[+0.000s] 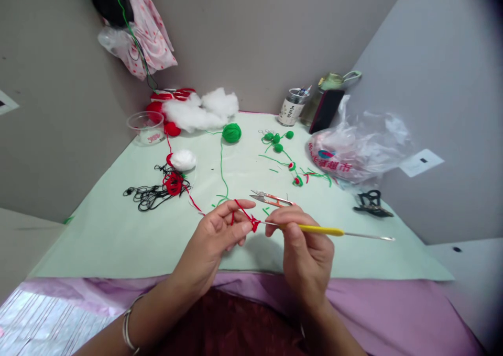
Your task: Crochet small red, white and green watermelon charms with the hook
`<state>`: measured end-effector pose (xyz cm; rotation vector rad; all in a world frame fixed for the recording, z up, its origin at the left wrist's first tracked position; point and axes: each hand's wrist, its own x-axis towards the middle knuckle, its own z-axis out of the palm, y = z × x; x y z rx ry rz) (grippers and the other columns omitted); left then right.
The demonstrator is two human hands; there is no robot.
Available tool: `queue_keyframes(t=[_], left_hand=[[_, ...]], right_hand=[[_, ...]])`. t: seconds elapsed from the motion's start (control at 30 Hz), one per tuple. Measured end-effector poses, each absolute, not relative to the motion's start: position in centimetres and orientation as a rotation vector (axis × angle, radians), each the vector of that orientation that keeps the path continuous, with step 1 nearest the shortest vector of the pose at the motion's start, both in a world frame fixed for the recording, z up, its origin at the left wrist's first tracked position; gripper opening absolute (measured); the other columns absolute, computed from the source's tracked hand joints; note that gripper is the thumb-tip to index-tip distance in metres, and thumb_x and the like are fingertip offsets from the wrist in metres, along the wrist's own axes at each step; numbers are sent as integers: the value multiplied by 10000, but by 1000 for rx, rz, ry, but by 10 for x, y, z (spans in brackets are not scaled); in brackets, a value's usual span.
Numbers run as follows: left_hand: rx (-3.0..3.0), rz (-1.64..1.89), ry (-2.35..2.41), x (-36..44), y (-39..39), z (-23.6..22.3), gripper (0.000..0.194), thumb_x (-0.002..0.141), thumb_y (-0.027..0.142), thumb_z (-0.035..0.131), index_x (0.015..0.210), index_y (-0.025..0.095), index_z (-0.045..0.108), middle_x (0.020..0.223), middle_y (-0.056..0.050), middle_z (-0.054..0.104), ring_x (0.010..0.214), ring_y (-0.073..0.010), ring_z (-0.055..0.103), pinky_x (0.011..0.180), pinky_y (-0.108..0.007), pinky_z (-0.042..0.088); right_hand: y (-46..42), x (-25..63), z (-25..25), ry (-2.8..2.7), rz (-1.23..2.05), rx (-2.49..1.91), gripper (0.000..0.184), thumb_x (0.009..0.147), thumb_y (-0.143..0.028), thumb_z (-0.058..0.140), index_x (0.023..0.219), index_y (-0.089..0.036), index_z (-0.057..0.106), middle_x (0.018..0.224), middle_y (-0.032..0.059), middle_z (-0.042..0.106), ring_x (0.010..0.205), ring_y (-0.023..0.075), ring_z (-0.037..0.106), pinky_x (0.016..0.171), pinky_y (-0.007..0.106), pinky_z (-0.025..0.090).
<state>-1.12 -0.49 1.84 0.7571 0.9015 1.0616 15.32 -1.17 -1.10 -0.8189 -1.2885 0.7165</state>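
My left hand (226,227) pinches a small piece of red crochet (255,223) between thumb and fingers, with red yarn (242,209) looped over its raised index finger. My right hand (306,246) is closed round the yellow handle of a double-ended crochet hook (320,230). The hook's left tip meets the red piece; its other metal end sticks out to the right. Just beyond my hands lie thread snips (273,198) with orange handles. The red strand runs back past my left hand toward a red yarn bundle (173,183).
Tangled black cord (147,196), a white yarn ball (183,160), a green yarn ball (231,133) and white stuffing (196,112) are on the left and middle. Small green crocheted pieces (278,147), a plastic bag (353,149), a phone (327,111) and a black claw clip (372,204) lie rightward.
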Motion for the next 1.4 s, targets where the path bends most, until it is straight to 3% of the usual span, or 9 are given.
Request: queue_keyframes(t=[0.17, 0.3, 0.5, 0.63, 0.73, 0.83, 1.0, 1.17, 1.4], left_hand=[[765, 1059, 895, -9, -5, 17, 312, 804, 344, 874, 1076, 204, 815, 745, 16, 579, 644, -112, 477, 597, -256, 312], [817, 1064, 842, -7, -7, 12, 296, 817, 330, 876, 1085, 220, 815, 775, 2, 609, 700, -133, 491, 660, -260, 379], [815, 1132, 882, -6, -8, 11, 294, 832, 331, 886, 1114, 266, 831, 882, 0, 653, 838, -138, 556, 823, -249, 449], [708, 1117, 825, 0, -8, 11, 430, 794, 294, 923, 1206, 254, 806, 782, 19, 632, 718, -103, 534, 704, -211, 432], [560, 1013, 749, 1, -7, 11, 429, 784, 291, 925, 1191, 211, 814, 707, 49, 563, 543, -43, 333, 595, -193, 378], [456, 965, 687, -3, -3, 12, 354, 797, 248, 907, 1136, 175, 836, 637, 85, 457, 512, -34, 183, 596, -197, 399], [514, 1039, 714, -7, 0, 11, 239, 803, 219, 886, 1032, 159, 858, 632, 72, 478, 524, -44, 231, 606, -205, 403], [704, 1035, 782, -3, -4, 10, 286, 823, 260, 876, 1107, 240, 849, 831, -6, 673, 772, -124, 555, 771, -237, 458], [856, 1091, 837, -10, -2, 11, 500, 807, 269, 920, 1278, 355, 777, 1238, -16, 728, 1221, -196, 600, 1054, -279, 435]], right_hand=[[-9, 151, -11, -1180, 896, -732, 212, 1051, -307, 609, 946, -227, 775, 833, 33, 715, 680, 155, 658, 618, 302, 565], [-10, 148, -12, -1255, 845, -775, 180, 1047, -277, 623, 1003, -246, 795, 963, 54, 777, 750, 162, 683, 684, 319, 591], [-12, 148, -9, -1322, 762, -805, 216, 1061, -224, 583, 1028, -267, 791, 938, 30, 771, 752, 154, 689, 688, 311, 601], [-16, 145, -17, -1518, 410, -886, 252, 1008, -145, 643, 1127, -299, 803, 983, 52, 763, 887, 201, 737, 738, 346, 631], [-18, 145, -24, -1609, 177, -888, 346, 982, -121, 673, 1228, -334, 789, 1086, 74, 764, 935, 219, 746, 722, 354, 636], [-16, 149, -22, -1497, 348, -877, 267, 1014, -147, 630, 1165, -294, 795, 982, 63, 766, 882, 209, 735, 738, 364, 629], [-10, 154, -10, -1176, 757, -804, 203, 1052, -248, 596, 974, -238, 784, 822, 24, 727, 639, 146, 651, 603, 302, 559], [-7, 149, -10, -1309, 777, -821, 166, 1031, -262, 648, 1000, -273, 810, 927, 33, 793, 861, 191, 727, 760, 334, 595], [-5, 152, -15, -1292, 825, -773, 175, 1045, -258, 639, 1040, -301, 809, 958, 13, 809, 790, 154, 673, 659, 276, 526]])
